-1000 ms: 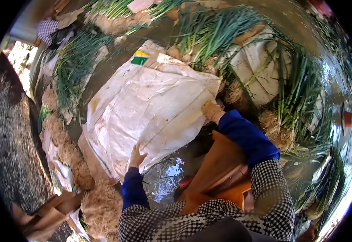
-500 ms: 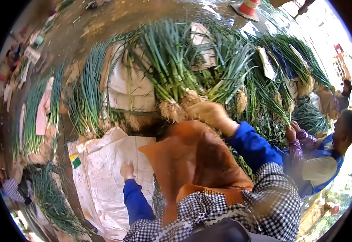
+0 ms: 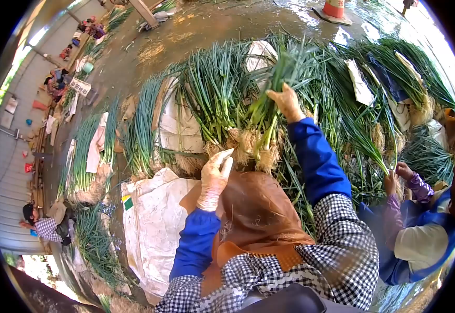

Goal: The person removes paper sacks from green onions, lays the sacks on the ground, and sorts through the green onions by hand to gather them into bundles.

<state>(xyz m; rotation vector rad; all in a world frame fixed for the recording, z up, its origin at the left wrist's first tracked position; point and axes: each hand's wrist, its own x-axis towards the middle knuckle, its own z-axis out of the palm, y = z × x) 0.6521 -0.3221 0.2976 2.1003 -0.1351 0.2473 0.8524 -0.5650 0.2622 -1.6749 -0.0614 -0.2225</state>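
My right hand point(image 3: 286, 103), below a blue sleeve, is closed around a bunch of green onions point(image 3: 270, 122) whose pale stems and stringy roots hang toward me. My left hand point(image 3: 216, 175) is raised over the edge of the brown apron point(image 3: 259, 203), fingers apart and holding nothing. Just beyond it lie more green onions point(image 3: 219, 88) with their roots toward me. A flattened white sack point(image 3: 152, 224) with a yellow and green mark is to the left of my left forearm.
A co-worker point(image 3: 420, 235) at the right holds green onion stalks. Another person point(image 3: 47, 227) is at the far left. Rows of onions with white sacks point(image 3: 178, 125) lie across the wet floor point(image 3: 186, 31). An orange and white cone point(image 3: 334, 9) stands at the back.
The view has swung toward the onion rows. My left hand has left the white sack and risen. My right hand has let go of the sack and taken hold of onions.
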